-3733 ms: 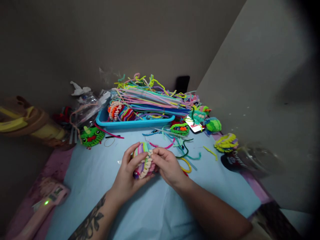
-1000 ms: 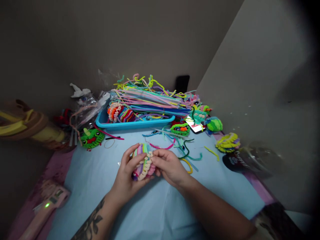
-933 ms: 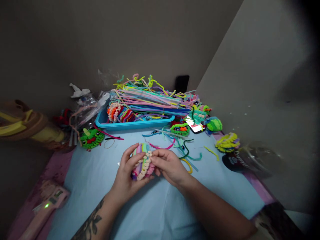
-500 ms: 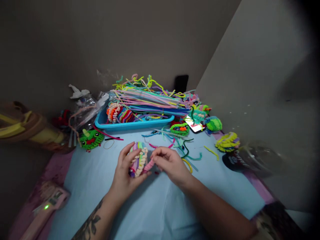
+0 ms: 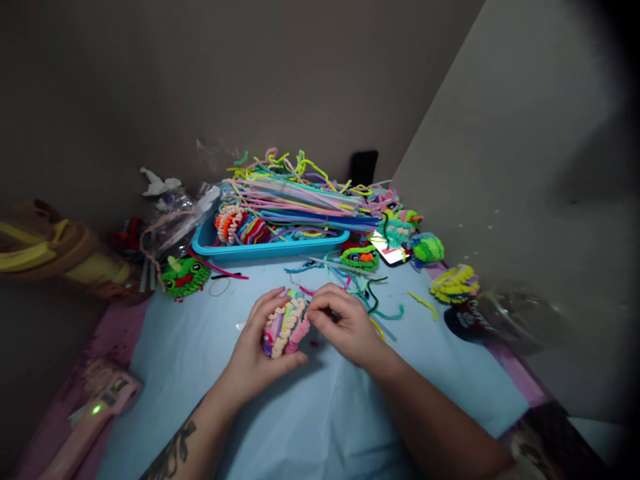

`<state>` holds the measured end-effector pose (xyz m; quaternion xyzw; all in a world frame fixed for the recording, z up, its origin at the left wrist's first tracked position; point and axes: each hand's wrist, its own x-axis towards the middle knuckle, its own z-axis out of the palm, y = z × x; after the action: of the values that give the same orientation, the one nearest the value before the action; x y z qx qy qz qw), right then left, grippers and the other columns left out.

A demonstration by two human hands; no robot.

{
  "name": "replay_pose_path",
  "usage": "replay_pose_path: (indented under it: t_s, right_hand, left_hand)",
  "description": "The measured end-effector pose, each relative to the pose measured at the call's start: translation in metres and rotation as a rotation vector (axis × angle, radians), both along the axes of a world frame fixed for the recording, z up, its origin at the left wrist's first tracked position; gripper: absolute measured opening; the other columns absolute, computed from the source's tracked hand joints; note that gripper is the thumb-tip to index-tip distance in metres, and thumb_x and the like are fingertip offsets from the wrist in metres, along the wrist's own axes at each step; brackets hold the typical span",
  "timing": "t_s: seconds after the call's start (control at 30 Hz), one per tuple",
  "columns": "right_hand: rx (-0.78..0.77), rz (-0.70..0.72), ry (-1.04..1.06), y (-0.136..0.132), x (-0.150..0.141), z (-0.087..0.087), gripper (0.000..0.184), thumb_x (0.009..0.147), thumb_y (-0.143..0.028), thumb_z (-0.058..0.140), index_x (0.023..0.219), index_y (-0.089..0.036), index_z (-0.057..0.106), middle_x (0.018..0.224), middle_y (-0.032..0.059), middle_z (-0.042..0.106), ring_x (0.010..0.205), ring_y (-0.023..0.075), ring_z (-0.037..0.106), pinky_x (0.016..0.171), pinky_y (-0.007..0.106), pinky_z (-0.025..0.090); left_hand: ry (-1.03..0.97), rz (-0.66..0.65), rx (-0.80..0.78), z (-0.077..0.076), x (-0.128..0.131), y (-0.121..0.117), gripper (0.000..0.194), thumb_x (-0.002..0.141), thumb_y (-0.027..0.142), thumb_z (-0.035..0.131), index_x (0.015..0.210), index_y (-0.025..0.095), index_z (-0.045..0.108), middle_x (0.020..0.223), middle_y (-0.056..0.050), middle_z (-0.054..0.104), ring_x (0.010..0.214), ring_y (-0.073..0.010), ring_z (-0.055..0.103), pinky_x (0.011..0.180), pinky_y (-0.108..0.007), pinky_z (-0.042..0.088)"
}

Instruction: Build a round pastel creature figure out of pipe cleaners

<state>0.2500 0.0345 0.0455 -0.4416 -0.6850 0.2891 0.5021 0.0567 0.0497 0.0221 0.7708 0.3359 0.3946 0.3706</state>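
My left hand (image 5: 257, 347) is wrapped round a small pipe-cleaner craft piece (image 5: 286, 327), with cream crinkled edging and pastel stripes. A purple bit shows at its lower left. Along its right side runs a coiled pink pipe cleaner (image 5: 299, 333). The thumb and fingers of my right hand (image 5: 343, 323) pinch together at the upper end of this pink coil. Both hands are just above the light blue cloth. The fingers of the left hand hide the back of the craft piece.
Behind the hands, a blue tray (image 5: 270, 252) bears bundled pipe cleaners (image 5: 300, 197). A green craft piece (image 5: 185, 277) lies left, a yellow one (image 5: 455, 285) right. Loose pipe cleaners, a lit phone (image 5: 391, 252), a clear plastic cup (image 5: 520, 317) and a pink glue gun (image 5: 107, 400) lie around the cloth.
The craft piece has turned in my left hand, so more of its cream edging shows. The pink coil now lies closer along its side. My right hand has shifted slightly right.
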Motion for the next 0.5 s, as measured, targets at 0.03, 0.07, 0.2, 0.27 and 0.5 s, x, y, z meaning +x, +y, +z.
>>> replay_pose_path:
  t_s: [0.03, 0.07, 0.2, 0.27, 0.5]
  right_hand:
    - [0.03, -0.006, -0.019, 0.0, 0.0, -0.001, 0.01, 0.086, -0.017, 0.055, 0.078, -0.021, 0.06, 0.078, 0.0024, 0.059, 0.077, 0.0157, 0.056, 0.07, 0.029, 0.044]
    - [0.058, -0.016, -0.034, -0.001, -0.001, -0.003, 0.01, 0.086, -0.016, 0.054, 0.079, -0.021, 0.059, 0.078, 0.0025, 0.059, 0.079, 0.0161, 0.056, 0.071, 0.03, 0.045]
    - [0.159, -0.058, -0.082, -0.002, -0.007, -0.011, 0.009, 0.087, -0.015, 0.05, 0.084, -0.022, 0.054, 0.084, 0.0037, 0.059, 0.085, 0.0174, 0.055, 0.075, 0.032, 0.046]
    - [0.188, -0.07, -0.097, -0.003, -0.011, -0.014, 0.009, 0.087, -0.013, 0.049, 0.085, -0.021, 0.053, 0.086, 0.0043, 0.057, 0.086, 0.0173, 0.055, 0.076, 0.032, 0.046]
    - [0.194, -0.135, -0.082, -0.005, -0.019, -0.015, 0.01, 0.086, -0.012, 0.048, 0.084, -0.021, 0.052, 0.083, 0.0034, 0.055, 0.083, 0.0171, 0.054, 0.074, 0.032, 0.047]
  left_hand:
    - [-0.006, -0.006, -0.009, 0.0, 0.0, 0.0, 0.071, 0.069, 0.043, 0.074, 0.13, 0.028, 0.041, 0.137, -0.013, 0.042, 0.133, -0.0303, 0.036, 0.106, -0.052, 0.034]
    - [-0.012, -0.015, -0.021, 0.0, 0.0, -0.001, 0.071, 0.069, 0.044, 0.074, 0.13, 0.028, 0.041, 0.137, -0.013, 0.041, 0.132, -0.0305, 0.036, 0.106, -0.052, 0.034]
    - [-0.061, -0.043, -0.112, 0.0, 0.003, -0.004, 0.073, 0.067, 0.052, 0.073, 0.128, 0.028, 0.042, 0.139, -0.014, 0.039, 0.131, -0.0323, 0.038, 0.106, -0.052, 0.034]
    - [-0.099, -0.049, -0.175, -0.001, 0.004, -0.005, 0.073, 0.066, 0.056, 0.071, 0.127, 0.028, 0.042, 0.14, -0.014, 0.037, 0.13, -0.0332, 0.039, 0.105, -0.052, 0.035]
    - [-0.145, -0.037, -0.21, -0.003, 0.008, -0.008, 0.078, 0.06, 0.047, 0.08, 0.125, 0.029, 0.041, 0.145, -0.013, 0.032, 0.135, -0.0343, 0.031, 0.108, -0.053, 0.029]
